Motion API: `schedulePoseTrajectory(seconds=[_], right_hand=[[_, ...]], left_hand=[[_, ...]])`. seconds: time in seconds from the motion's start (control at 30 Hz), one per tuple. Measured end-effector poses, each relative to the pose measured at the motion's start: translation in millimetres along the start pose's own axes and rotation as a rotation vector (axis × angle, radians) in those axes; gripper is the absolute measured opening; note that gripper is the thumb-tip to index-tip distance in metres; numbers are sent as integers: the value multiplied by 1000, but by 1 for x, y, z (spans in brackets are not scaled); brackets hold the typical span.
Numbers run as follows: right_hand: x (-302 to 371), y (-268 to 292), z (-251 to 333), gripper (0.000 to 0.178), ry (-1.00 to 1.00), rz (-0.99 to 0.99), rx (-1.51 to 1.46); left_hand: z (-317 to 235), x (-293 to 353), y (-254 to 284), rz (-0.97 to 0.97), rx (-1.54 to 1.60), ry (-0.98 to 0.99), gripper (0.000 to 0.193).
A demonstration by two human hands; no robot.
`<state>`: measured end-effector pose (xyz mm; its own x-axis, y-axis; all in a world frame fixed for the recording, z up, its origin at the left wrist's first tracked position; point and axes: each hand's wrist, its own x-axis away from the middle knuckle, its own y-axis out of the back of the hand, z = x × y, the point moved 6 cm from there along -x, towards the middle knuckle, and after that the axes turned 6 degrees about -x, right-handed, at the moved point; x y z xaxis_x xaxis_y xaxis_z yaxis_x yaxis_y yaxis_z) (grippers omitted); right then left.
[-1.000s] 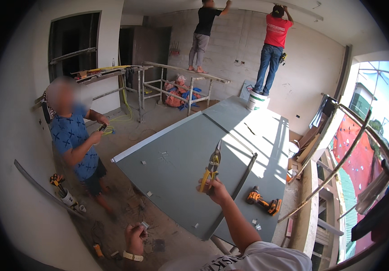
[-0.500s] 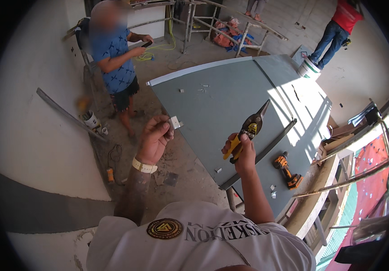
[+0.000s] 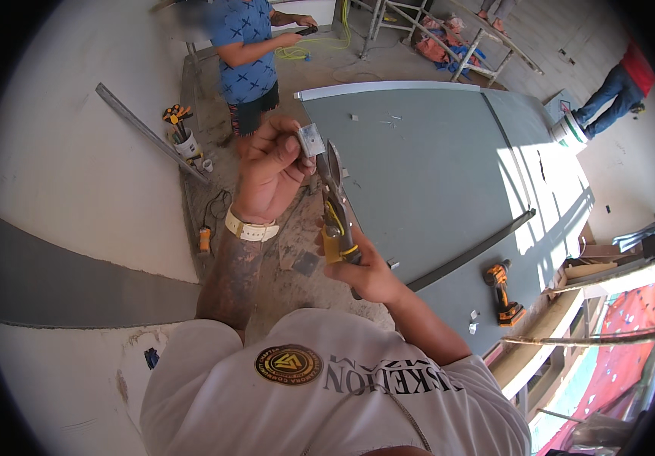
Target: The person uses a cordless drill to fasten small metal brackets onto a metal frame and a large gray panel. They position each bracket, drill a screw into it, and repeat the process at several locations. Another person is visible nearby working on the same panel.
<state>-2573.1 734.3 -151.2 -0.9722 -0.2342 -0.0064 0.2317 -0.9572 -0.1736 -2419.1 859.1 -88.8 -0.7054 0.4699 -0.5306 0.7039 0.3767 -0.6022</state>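
Note:
My left hand [image 3: 265, 173] is raised over the near left of the big grey panel, its fingers pinching a small bent piece of silvery sheet metal [image 3: 311, 141]. A pair of tin snips [image 3: 332, 178] with yellow-and-black handles is gripped in my right hand [image 3: 371, 271]. The snips point up, and their blades, slightly parted, are at the lower edge of the metal piece. Whether the blades touch it I cannot tell.
On the grey panel [image 3: 426, 167] lie a dark metal strip [image 3: 475, 249], an orange cordless drill [image 3: 503, 295] and small metal pieces [image 3: 473, 322]. A person in a blue shirt [image 3: 245, 53] stands beyond my left hand; another in jeans [image 3: 611, 99] is at a white bucket [image 3: 570, 131].
The snips have swung left from over the panel to the metal piece, and their blades have parted. My left hand has risen slightly with the piece. The view has shifted.

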Motion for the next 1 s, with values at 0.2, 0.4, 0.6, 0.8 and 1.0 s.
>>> schedulePoseTrajectory(seconds=[0.2, 0.4, 0.6, 0.8, 1.0], right_hand=[[-5, -7, -4, 77, -14, 29, 40], [-9, -8, -7, 83, -40, 4, 79], [-9, -11, -5, 84, -32, 17, 105], [-11, -9, -4, 91, -71, 31, 136], [-12, -8, -5, 92, -57, 18, 168]], left_hand=[[-14, 9, -2, 17, -49, -24, 22], [-15, 15, 7, 30, -85, -10, 20], [-18, 18, 9, 49, -82, -23, 20], [-19, 19, 15, 34, -105, -27, 19], [-17, 22, 19, 20, -115, -42, 18]])
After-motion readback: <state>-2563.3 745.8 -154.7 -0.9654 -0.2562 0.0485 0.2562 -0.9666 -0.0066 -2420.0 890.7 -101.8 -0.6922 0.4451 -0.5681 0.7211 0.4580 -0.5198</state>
